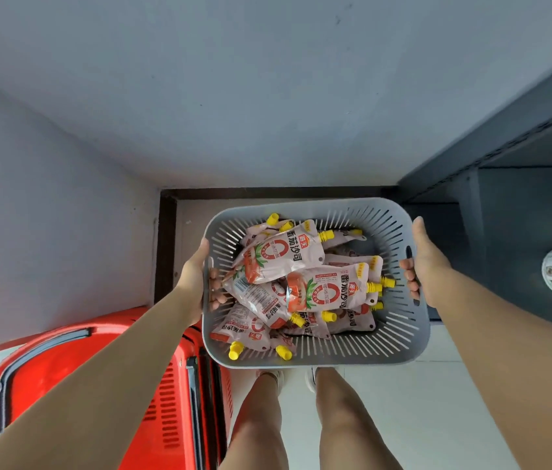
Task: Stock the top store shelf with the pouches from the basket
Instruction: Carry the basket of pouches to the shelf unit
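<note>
Both arms reach forward. The left hand [196, 283] and right hand [427, 266] grip the short ends of the grey basket [352, 347], fingers curled through its handle slots. Its long axis runs left to right, beside the dark shelf [505, 144]. Inside, spouted pouches [281, 256] lie flat in a jumble, their yellow caps pointing every way.

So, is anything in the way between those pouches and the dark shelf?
Nothing visible. The pouches lie uncovered in the basket, beside the shelf. Both the left hand and right hand grip the basket's sides, though.
</note>
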Demonstrator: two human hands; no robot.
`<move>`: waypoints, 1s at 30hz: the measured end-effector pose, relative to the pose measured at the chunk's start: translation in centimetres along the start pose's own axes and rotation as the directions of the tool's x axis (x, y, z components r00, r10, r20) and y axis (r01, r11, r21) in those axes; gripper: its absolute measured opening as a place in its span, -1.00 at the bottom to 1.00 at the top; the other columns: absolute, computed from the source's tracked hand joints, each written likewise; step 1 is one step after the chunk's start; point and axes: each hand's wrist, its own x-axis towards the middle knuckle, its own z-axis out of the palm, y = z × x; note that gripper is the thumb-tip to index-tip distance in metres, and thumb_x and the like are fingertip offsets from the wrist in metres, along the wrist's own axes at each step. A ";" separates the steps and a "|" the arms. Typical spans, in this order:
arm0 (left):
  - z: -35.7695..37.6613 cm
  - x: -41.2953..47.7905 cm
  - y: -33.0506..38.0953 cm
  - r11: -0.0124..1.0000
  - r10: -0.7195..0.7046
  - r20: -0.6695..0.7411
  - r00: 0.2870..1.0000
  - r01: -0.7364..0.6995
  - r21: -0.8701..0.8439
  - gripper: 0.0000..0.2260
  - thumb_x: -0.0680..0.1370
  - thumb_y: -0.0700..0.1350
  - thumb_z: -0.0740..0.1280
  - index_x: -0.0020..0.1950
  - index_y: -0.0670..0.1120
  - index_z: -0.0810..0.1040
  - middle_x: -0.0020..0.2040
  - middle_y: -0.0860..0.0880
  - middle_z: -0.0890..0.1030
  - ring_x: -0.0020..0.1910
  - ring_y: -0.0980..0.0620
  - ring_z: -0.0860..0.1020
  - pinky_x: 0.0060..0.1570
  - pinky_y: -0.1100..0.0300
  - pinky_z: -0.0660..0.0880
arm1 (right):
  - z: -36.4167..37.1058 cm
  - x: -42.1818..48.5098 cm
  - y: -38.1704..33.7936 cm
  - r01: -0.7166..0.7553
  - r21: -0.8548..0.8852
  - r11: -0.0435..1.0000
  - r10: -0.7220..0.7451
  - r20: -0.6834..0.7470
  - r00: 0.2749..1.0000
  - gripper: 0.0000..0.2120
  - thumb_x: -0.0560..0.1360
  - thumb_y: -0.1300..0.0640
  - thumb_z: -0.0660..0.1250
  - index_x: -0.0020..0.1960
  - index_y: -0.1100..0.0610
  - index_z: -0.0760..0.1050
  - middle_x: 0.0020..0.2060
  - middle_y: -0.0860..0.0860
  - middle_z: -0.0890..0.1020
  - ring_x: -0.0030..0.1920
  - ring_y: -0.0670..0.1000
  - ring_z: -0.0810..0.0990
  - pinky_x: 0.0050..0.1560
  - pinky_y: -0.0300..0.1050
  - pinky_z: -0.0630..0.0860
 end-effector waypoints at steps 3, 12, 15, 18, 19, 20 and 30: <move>0.1 -2.8 0.2 0.997 0.042 0.042 0.998 -0.044 0.058 -0.36 0.51 0.43 0.00 -0.47 -0.06 0.37 -0.53 -0.01 0.44 -0.61 0.07 0.39 -0.47 0.27 0.37 | -1.9 -3.1 3.0 -0.029 0.061 0.998 0.034 -0.084 0.996 -0.19 0.30 -0.60 -0.02 -0.13 0.16 0.44 -0.41 0.01 0.41 -0.46 -0.04 0.28 -0.43 -0.13 0.23; 1.1 -13.8 3.0 0.920 0.119 0.278 0.953 -0.212 0.331 -0.39 0.49 0.46 -0.02 -0.40 -0.07 0.24 -0.53 -0.01 0.35 -0.60 0.05 0.32 -0.56 0.32 0.29 | -9.1 -14.4 11.4 -0.039 0.357 0.933 0.095 -0.140 0.986 -0.26 0.34 -0.56 0.00 -0.33 0.16 0.34 -0.47 0.04 0.33 -0.48 -0.03 0.24 -0.43 -0.17 0.22; 2.0 -17.2 3.0 0.879 0.131 0.329 0.935 -0.263 0.398 -0.40 0.49 0.45 -0.01 -0.38 -0.06 0.23 -0.53 -0.01 0.35 -0.58 0.05 0.31 -0.51 0.32 0.27 | -11.4 -17.3 14.7 -0.040 0.461 0.886 0.117 -0.140 0.983 -0.28 0.37 -0.54 0.01 -0.34 0.15 0.33 -0.48 0.03 0.33 -0.48 -0.04 0.23 -0.43 -0.18 0.21; 3.6 -20.2 2.6 0.834 0.151 0.384 0.911 -0.326 0.446 -0.40 0.52 0.43 0.00 -0.41 -0.07 0.24 -0.54 -0.01 0.35 -0.57 0.05 0.30 -0.48 0.31 0.24 | -13.9 -19.9 18.0 -0.035 0.546 0.837 0.132 -0.140 0.981 -0.29 0.38 -0.52 0.01 -0.37 0.15 0.32 -0.48 0.03 0.33 -0.48 -0.04 0.22 -0.43 -0.20 0.20; 4.3 -21.1 2.2 0.816 0.152 0.402 0.903 -0.344 0.464 -0.39 0.51 0.43 0.00 -0.43 -0.06 0.25 -0.55 -0.01 0.34 -0.57 0.05 0.29 -0.46 0.31 0.24 | -14.8 -20.6 19.2 -0.033 0.567 0.823 0.137 -0.141 0.980 -0.29 0.39 -0.52 0.00 -0.37 0.15 0.32 -0.48 0.03 0.33 -0.48 -0.04 0.22 -0.42 -0.21 0.20; 5.0 -22.1 1.7 0.798 0.148 0.422 0.895 -0.360 0.483 -0.38 0.50 0.44 0.00 -0.45 -0.06 0.26 -0.55 -0.02 0.34 -0.58 0.05 0.29 -0.46 0.30 0.24 | -15.7 -21.1 20.5 -0.034 0.584 0.811 0.141 -0.139 0.980 -0.29 0.39 -0.52 -0.02 -0.37 0.14 0.32 -0.48 0.03 0.33 -0.48 -0.04 0.22 -0.42 -0.21 0.20; 16.2 -32.9 -6.7 0.641 0.004 0.611 0.791 -0.471 0.606 -0.29 0.17 0.61 0.16 -0.48 -0.08 0.23 -0.56 -0.04 0.24 -0.62 0.05 0.26 -0.52 0.29 0.29 | -27.2 -25.0 37.5 -0.048 0.719 0.693 0.156 -0.084 0.984 -0.28 0.38 -0.53 -0.18 -0.47 0.09 0.22 -0.55 0.00 0.28 -0.53 -0.05 0.22 -0.45 -0.25 0.19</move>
